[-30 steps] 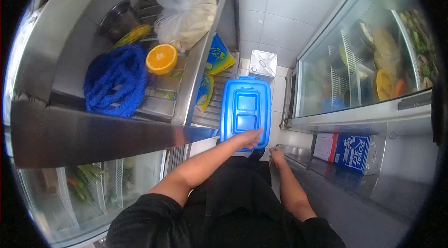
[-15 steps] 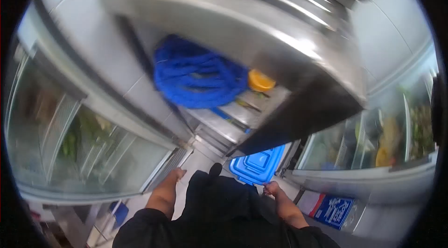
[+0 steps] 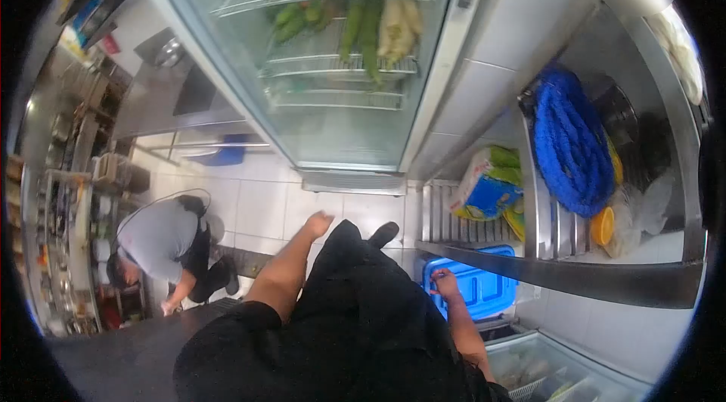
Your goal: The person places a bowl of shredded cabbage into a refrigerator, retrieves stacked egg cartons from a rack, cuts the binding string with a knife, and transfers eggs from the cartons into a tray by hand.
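Blue lidded tub (image 3: 490, 285): while your right hand (image 3: 445, 283) hangs over its near edge in view, the tub sits low beside the slatted rack (image 3: 439, 213), lid on, its far edge crossed by the front rail of the steel shelf (image 3: 560, 270).
Right hand: your fingers are curled inward; you cannot tell from here whether they pinch anything or touch the lid.
Left hand: your left hand (image 3: 320, 224) is over the tiled floor (image 3: 261, 209), fingers loosely bent and blurred; nothing shows in it, though its grip is unclear.
Step in hand: you seem to be between grips, standing in the aisle before the glass-door fridge (image 3: 340, 130).
Next move: it calls for room around your right forearm, below the shelf's rail, and footing clear of the tub.
Shelf: a bundled blue cloth (image 3: 571, 145) lies inside, with a cut orange (image 3: 603, 226) near the front edge.
Rack: bright packs (image 3: 491, 186) stand toward its back edge.
Far left: a co-worker (image 3: 162, 235) bends near the dark counter's (image 3: 128, 349) edge.
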`<action>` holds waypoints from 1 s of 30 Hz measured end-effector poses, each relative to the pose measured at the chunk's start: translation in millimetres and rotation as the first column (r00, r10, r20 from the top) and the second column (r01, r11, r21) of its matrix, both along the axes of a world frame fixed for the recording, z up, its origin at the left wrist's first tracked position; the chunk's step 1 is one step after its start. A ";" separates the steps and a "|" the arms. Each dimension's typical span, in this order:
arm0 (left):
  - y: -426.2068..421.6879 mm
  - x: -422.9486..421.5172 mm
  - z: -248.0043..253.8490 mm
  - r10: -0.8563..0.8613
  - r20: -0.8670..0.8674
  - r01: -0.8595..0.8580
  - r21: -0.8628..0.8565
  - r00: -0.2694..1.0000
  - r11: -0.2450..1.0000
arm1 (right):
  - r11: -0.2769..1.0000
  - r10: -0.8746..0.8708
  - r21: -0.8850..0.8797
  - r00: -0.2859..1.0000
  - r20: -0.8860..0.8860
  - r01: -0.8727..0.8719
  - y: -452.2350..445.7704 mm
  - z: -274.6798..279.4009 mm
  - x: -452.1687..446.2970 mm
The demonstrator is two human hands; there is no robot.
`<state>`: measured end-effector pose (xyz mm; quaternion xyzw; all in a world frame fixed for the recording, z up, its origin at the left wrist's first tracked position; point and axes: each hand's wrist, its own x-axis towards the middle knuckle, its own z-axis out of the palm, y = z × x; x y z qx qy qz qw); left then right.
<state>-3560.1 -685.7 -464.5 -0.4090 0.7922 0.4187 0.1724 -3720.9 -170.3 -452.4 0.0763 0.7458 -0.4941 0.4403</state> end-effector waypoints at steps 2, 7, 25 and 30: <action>-19.9 85.9 -39.0 -0.352 0.110 0.367 -0.197 0.930 0.909 | 0.998 0.027 0.054 0.993 0.116 -0.034 5.9 -10.3 -5.5; -18.2 235.0 -13.0 -0.185 0.449 0.234 -0.056 0.874 0.971 | 0.193 0.962 0.559 0.043 -0.270 -0.807 5.2 -22.9 -3.7; -128.9 430.4 16.9 0.910 0.128 -0.901 0.249 0.394 0.355 | -0.344 0.564 0.709 -0.739 -0.368 -0.615 -511.0 -10.7 -31.0; -154.3 500.3 -41.8 0.991 0.053 -0.989 0.088 0.125 0.120 | 0.461 0.883 0.054 0.452 -0.128 -0.886 -739.4 37.6 92.2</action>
